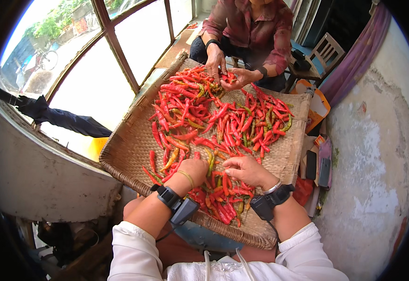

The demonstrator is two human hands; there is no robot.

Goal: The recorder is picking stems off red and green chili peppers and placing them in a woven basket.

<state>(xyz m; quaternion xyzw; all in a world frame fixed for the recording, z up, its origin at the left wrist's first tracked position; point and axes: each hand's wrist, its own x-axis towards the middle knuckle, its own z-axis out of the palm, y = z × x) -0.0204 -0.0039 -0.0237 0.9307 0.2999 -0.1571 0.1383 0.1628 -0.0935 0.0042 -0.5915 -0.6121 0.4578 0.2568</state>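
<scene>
1. Lying across the woven tray, I log red chili peppers, some yellow-green, thickest at centre and far side.
2. My left grip: fingers curled among the near peppers; whether it grasps one, I cannot tell.
3. My right grip: just right, fingers bent; hold likewise unclear.
4. Far: co-worker's hands, holding red peppers.

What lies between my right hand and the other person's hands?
Mostly red chili peppers, spread on the woven tray; the head view shows them.
</scene>
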